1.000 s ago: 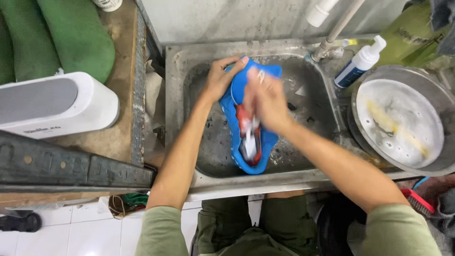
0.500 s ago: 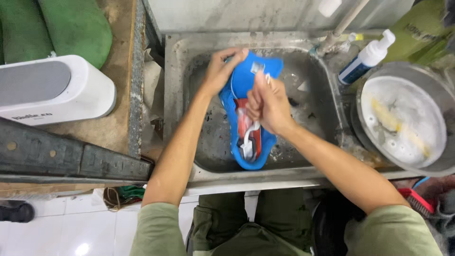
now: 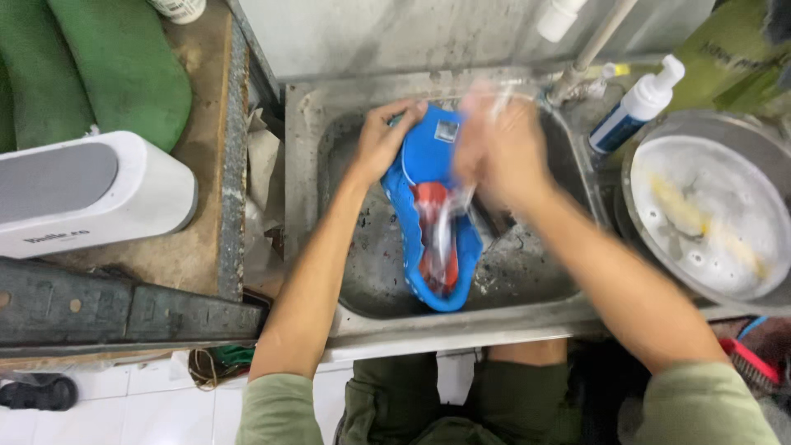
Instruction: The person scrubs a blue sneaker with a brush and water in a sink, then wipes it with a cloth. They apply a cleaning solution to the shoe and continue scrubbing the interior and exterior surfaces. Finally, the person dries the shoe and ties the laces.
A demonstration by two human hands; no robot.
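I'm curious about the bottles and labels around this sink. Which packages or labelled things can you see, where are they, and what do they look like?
Pump bottle: right of the sink, by the tap pipe; white pump and top, dark blue lower body.
Small label: square patch, pale, on the blue shoe held by the left hand.
White appliance: left counter; rounded box, grey panel, small dark print low on its front.
White container: top left edge, mostly cut off.

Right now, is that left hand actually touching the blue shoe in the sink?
Touching. The head view shows the left hand with its fingers curled over the upper edge of the blue shoe, no gap visible.
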